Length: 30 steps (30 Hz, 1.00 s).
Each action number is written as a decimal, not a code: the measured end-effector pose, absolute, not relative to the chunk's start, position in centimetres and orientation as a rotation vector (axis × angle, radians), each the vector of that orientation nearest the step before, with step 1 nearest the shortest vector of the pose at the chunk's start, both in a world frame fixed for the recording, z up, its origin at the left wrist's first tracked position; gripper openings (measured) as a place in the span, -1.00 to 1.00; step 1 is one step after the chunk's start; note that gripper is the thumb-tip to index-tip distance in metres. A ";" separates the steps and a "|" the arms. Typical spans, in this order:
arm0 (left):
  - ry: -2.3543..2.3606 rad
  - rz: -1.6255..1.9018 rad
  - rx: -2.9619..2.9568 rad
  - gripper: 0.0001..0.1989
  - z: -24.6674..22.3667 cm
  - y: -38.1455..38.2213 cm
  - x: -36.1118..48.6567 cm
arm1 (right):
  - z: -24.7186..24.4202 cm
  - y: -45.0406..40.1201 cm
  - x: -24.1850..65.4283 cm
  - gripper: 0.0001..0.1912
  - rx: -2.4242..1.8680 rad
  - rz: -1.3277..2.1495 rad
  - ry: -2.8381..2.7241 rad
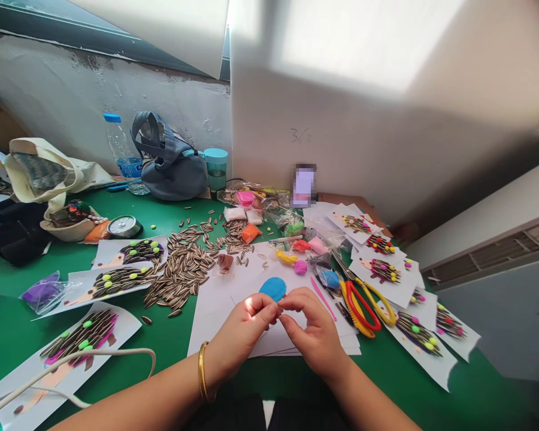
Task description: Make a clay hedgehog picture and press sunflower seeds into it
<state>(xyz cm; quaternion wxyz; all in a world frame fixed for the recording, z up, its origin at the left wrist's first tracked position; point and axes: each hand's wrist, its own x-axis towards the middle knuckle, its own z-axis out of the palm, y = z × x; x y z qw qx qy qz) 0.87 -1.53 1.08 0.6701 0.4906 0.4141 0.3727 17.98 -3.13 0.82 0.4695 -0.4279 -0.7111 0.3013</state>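
My left hand (247,323), with a gold bangle at the wrist, and my right hand (312,329) meet over white paper (215,311). Thumbs and forefingers of both are pinched together; whatever sits between the fingertips is too small to make out. Just beyond them a flat blue clay disc (273,288) shows on the paper, its near edge partly behind my left fingers. A pink modelling tool (323,299) lies to the right of my right hand. Past the disc are a magenta clay ball (300,267) and a yellow clay lump (286,257).
Sunflower seeds (179,269) are heaped left of the paper. Red-handled scissors (362,305) and yellow-handled pliers (377,299) lie right. Seed-covered hedgehog pictures (381,270) line both sides. Behind stand a phone (303,187), a cup (216,167), a bag (175,167) and a bottle (123,152).
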 end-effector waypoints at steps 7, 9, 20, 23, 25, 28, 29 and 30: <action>0.908 0.854 1.110 -0.65 1.0 -1.6 0.9 | 0.7 -3.2 17.5 -0.83 -1.063 0.740 -1.733; 0.913 0.860 1.144 -0.67 1.2 -1.5 0.9 | 0.8 -3.2 17.4 -0.83 -1.067 0.743 -1.723; 0.875 0.935 1.342 -0.79 1.1 -1.5 0.7 | 0.5 -3.3 17.5 -0.89 -1.071 0.849 -1.666; 0.869 0.975 1.310 -0.79 0.8 -1.4 0.6 | 0.6 -3.2 17.8 -0.88 -1.045 0.946 -1.676; 0.876 0.989 1.277 -0.78 0.8 -1.4 0.6 | 0.6 -3.2 18.0 -0.84 -1.015 0.990 -1.684; 0.897 0.982 1.250 -0.79 1.0 -1.3 0.6 | 0.4 -3.0 18.3 -0.80 -0.997 0.992 -1.656; 0.906 0.976 1.244 -0.80 1.1 -1.3 0.6 | 0.3 -3.0 18.4 -0.80 -0.997 0.986 -1.639; 0.915 0.967 1.239 -0.80 1.1 -1.3 0.6 | 0.2 -3.0 18.4 -0.80 -0.997 0.980 -1.623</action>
